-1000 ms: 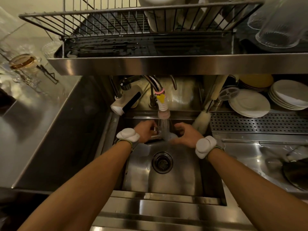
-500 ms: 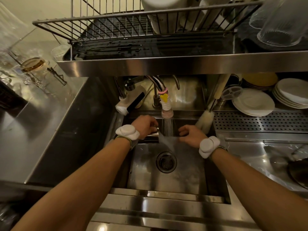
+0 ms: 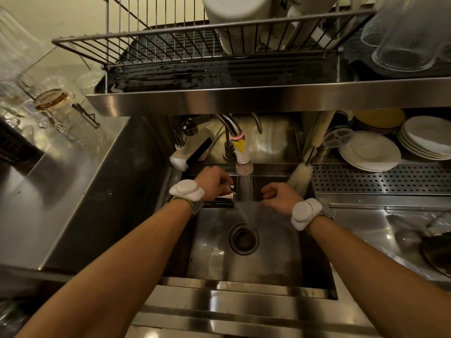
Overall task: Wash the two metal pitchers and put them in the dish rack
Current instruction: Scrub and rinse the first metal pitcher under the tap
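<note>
Water runs from the faucet (image 3: 244, 164) into the steel sink (image 3: 244, 262). My left hand (image 3: 213, 182) is left of the stream, its fingers curled round a small shiny metal piece (image 3: 230, 187); most of it is hidden, so I cannot tell whether it is a pitcher. Just right of the stream, my right hand (image 3: 280, 196) has loosely curled fingers and nothing visible in it. The wire dish rack (image 3: 170, 37) stands on the shelf above the sink, its left half bare.
White containers (image 3: 239, 18) and clear glasses (image 3: 405, 32) fill the rack's right side. A bottle brush (image 3: 301, 175) leans at the sink's back right. Stacked plates (image 3: 371, 151) sit under the shelf. A dark round vessel (image 3: 436, 254) lies on the right drainboard. Glassware (image 3: 51, 101) stands at left.
My hands have drawn apart, out of the stream. The left hand now grips the metal piece to the left of the water, and the right has pulled back to the right.
</note>
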Available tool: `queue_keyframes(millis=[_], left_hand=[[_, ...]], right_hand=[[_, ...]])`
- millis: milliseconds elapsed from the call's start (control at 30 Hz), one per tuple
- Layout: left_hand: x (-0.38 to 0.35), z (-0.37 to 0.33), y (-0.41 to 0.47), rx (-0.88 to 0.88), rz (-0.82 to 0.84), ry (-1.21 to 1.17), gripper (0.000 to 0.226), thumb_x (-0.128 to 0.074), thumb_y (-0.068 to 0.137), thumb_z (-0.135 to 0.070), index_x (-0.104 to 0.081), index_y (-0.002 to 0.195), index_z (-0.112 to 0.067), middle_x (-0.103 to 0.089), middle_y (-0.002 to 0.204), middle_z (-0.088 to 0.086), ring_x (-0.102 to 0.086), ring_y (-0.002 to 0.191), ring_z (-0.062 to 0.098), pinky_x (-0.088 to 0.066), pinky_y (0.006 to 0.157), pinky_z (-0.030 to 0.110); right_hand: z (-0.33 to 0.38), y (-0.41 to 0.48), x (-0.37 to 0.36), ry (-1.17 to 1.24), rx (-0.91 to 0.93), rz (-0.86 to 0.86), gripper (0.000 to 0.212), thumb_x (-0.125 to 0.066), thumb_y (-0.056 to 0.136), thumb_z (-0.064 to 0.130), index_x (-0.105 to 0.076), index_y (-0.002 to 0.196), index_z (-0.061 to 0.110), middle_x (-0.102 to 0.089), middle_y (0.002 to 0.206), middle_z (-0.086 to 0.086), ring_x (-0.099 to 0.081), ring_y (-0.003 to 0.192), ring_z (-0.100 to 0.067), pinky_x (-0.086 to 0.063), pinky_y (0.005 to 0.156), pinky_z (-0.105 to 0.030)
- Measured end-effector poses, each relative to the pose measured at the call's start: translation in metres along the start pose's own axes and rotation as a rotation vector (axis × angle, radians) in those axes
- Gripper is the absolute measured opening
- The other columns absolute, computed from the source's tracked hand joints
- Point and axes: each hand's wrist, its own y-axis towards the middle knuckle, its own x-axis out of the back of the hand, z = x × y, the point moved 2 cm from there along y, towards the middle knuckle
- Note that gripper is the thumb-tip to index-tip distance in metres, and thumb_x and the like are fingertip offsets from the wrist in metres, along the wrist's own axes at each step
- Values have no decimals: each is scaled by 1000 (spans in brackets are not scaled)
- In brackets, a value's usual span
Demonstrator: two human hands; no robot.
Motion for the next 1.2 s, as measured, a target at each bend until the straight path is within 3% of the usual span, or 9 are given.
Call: queue_keyframes(millis=[167, 300, 400, 500, 700, 800, 967, 1067, 1200], left_hand=[[-4, 14, -2, 127, -75, -178, 20, -62, 86, -7, -63, 106, -8, -65, 109, 10, -61, 101, 20, -44, 83, 25], [-12, 13, -6, 195, -57, -452, 16, -59, 87, -1, -61, 101, -7, -63, 91, 7, -61, 89, 21, -50, 80, 30], [-19, 16, -7, 220, -49, -647, 18, -57, 87, 4, -57, 91, -14, -56, 77, 2, -58, 77, 19, -52, 77, 35], [-18, 19, -7, 218, -63, -696, 19, -60, 85, 3, -57, 92, -14, -55, 78, 5, -57, 81, 23, -51, 81, 39], [0, 35, -7, 237, 23, -465, 51, -68, 75, 2, -56, 122, -14, -64, 119, 8, -61, 111, 21, -48, 100, 38], [5, 49, -13, 294, -16, -304, 42, -60, 81, -2, -58, 121, -15, -64, 121, 5, -60, 113, 21, -45, 97, 27], [-4, 55, -19, 305, 19, -268, 29, -56, 88, -8, -63, 116, -13, -65, 117, 7, -59, 113, 22, -43, 95, 27], [-4, 52, -17, 284, -45, -260, 27, -51, 91, -8, -66, 112, -15, -66, 118, 7, -59, 115, 22, -43, 99, 31], [-2, 49, -17, 257, -115, -275, 25, -51, 91, -8, -68, 107, -18, -68, 116, 5, -61, 112, 21, -44, 99, 30]], right_hand=[[2, 2, -7, 15, 35, 3, 84, -82, 69, 26, -39, 140, 14, -55, 130, -10, -56, 116, -24, -46, 93, -30], [5, 3, -16, 162, 71, -11, 119, -92, 50, 34, -24, 147, 21, -46, 141, -6, -46, 129, -25, -41, 107, -42], [16, 8, -21, 234, 127, -25, 108, -92, 50, 29, -34, 141, 23, -53, 134, -1, -50, 125, -21, -43, 105, -39], [25, 7, -21, 240, 166, -89, 87, -92, 51, 23, -49, 127, 20, -62, 116, 4, -59, 111, -16, -48, 93, -28], [48, 9, -8, 179, 234, -217, 78, -90, 52, 25, -54, 121, 17, -62, 116, 1, -57, 105, -15, -45, 90, -28], [56, 7, -10, 103, 278, -175, 66, -90, 54, 25, -55, 111, 20, -62, 106, 5, -57, 100, -13, -44, 87, -25], [60, 12, 0, 60, 277, -180, 74, -90, 54, 28, -56, 119, 18, -64, 113, 3, -60, 103, -15, -47, 90, -27], [66, 13, 0, 10, 291, -119, 73, -89, 52, 32, -57, 116, 18, -66, 109, 3, -62, 99, -16, -49, 86, -27], [61, 12, 8, 35, 255, -180, 78, -90, 53, 26, -55, 122, 16, -63, 113, 2, -58, 101, -14, -45, 85, -24]])
